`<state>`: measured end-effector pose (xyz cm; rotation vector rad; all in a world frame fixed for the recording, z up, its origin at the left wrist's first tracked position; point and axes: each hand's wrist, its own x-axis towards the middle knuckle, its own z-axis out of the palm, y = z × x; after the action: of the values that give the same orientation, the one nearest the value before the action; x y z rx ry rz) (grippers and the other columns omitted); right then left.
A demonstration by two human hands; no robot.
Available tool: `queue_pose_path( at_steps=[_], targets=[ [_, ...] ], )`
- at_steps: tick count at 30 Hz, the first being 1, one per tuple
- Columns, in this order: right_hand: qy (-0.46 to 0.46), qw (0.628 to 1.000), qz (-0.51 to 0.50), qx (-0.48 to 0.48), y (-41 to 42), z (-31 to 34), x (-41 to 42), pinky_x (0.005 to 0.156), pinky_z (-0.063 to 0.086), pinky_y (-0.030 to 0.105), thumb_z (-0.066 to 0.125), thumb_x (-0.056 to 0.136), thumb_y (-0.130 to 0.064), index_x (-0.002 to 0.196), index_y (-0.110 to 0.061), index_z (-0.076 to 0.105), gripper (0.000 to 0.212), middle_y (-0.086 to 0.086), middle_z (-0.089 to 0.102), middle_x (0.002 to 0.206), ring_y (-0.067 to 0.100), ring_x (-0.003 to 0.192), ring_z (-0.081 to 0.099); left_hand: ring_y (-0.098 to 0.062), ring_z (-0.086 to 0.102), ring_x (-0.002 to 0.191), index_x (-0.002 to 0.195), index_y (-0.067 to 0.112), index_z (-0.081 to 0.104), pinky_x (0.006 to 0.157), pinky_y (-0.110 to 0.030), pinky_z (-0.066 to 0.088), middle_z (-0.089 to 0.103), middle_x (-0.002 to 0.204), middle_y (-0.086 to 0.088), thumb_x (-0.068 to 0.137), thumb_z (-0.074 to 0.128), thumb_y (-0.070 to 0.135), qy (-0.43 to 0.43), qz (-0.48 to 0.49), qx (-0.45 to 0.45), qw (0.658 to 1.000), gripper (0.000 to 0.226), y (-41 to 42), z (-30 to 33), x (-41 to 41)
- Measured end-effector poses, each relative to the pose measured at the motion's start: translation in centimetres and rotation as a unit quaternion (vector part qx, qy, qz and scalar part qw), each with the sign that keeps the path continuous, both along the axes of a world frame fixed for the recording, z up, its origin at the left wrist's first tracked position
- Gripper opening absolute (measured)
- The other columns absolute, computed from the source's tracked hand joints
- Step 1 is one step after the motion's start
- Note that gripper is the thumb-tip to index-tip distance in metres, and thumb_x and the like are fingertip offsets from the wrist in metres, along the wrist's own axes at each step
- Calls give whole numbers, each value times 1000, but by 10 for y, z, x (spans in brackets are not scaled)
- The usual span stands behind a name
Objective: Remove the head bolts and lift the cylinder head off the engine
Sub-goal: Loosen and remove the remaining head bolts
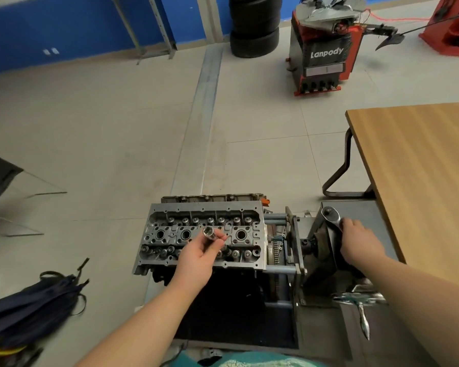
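The grey cylinder head lies face up on the engine, which is mounted on a dark stand. Valve springs and spark plug wells show on its top. My left hand hovers over the head's middle and pinches a chrome socket, open end upward. My right hand grips the handle of a chrome ratchet wrench over the stand's grey housing, to the right of the engine. The ratchet's round head points away from me.
A wooden table stands at the right, close to the stand. A chrome crank handle juts from the stand's front. A dark bag lies on the floor at left. Stacked tyres and a red tyre machine stand far back.
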<state>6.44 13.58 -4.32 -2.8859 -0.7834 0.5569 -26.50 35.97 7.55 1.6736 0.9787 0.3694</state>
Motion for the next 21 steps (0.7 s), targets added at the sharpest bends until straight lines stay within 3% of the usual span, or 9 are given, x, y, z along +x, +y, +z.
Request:
queue_pose_path(
  at_steps=[2, 5, 7, 9, 11, 13, 16, 19, 21],
  targets=[
    [26, 1000, 17, -6, 9, 5, 3, 73, 52, 40, 64, 90, -9, 128, -20, 49, 43, 7, 59, 116, 28, 92, 62, 8, 65, 113, 99, 42, 72, 97, -15, 44, 75, 114, 21, 103, 63, 18, -11, 9, -6, 1000, 25, -2, 0, 1],
    [91, 996, -6, 8, 25, 18, -3, 66, 52, 36, 65, 90, -9, 114, -16, 55, 27, 3, 60, 92, 19, 76, 59, 7, 67, 112, 104, 31, 72, 94, -13, 44, 75, 113, 19, 104, 62, 15, -18, 21, -7, 1000, 18, -5, -1, 1],
    [183, 982, -30, 47, 36, 31, -14, 63, 58, 37, 67, 88, -8, 107, -14, 60, 22, 7, 66, 88, 21, 74, 66, 7, 67, 111, 105, 29, 71, 93, -12, 44, 75, 112, 19, 104, 62, 14, -22, 25, -7, 999, 18, -6, -2, 1],
    [301, 945, -48, 119, 46, 49, -33, 51, 55, 32, 67, 86, -13, 104, -13, 63, 19, 8, 68, 80, 18, 59, 65, 7, 67, 111, 101, 36, 72, 94, -13, 44, 75, 111, 19, 104, 62, 14, -24, 27, -7, 999, 24, -6, -3, 2],
    [390, 900, -39, 189, 56, 71, -53, 46, 47, 28, 70, 86, -28, 107, -16, 65, 25, 3, 65, 69, 16, 50, 57, 7, 67, 111, 97, 44, 71, 95, -14, 44, 75, 111, 21, 103, 63, 17, -19, 24, 1, 1000, 29, -5, -5, 2],
    [447, 864, -7, 233, 69, 100, -74, 47, 46, 29, 71, 89, -52, 108, -19, 66, 38, 2, 62, 69, 20, 53, 53, 7, 66, 111, 97, 49, 70, 96, -17, 43, 75, 111, 22, 103, 64, 22, -16, 24, 3, 1000, 28, -5, -7, 2],
    [485, 834, 34, 259, 91, 150, -101, 47, 48, 27, 61, 83, -81, 93, -20, 67, 62, 5, 59, 70, 25, 57, 51, 7, 67, 109, 100, 50, 68, 96, -21, 46, 75, 108, 23, 102, 65, 26, -7, 18, 8, 1000, 24, -3, -10, 1],
    [501, 818, 52, 278, 108, 192, -125, 50, 46, 29, 56, 83, -84, 77, -25, 66, 60, 5, 60, 68, 23, 56, 52, 11, 66, 102, 100, 53, 67, 89, -17, 46, 73, 105, 27, 100, 68, 29, -3, 1, 14, 1000, 24, 0, -7, 1],
    [486, 827, 63, 275, 115, 211, -138, 47, 42, 26, 57, 82, -84, 70, -26, 66, 60, 3, 57, 64, 21, 51, 49, 11, 65, 100, 102, 53, 65, 84, -16, 45, 72, 104, 28, 99, 68, 36, 9, -21, 29, 999, 18, 3, -3, 1]
  ],
)
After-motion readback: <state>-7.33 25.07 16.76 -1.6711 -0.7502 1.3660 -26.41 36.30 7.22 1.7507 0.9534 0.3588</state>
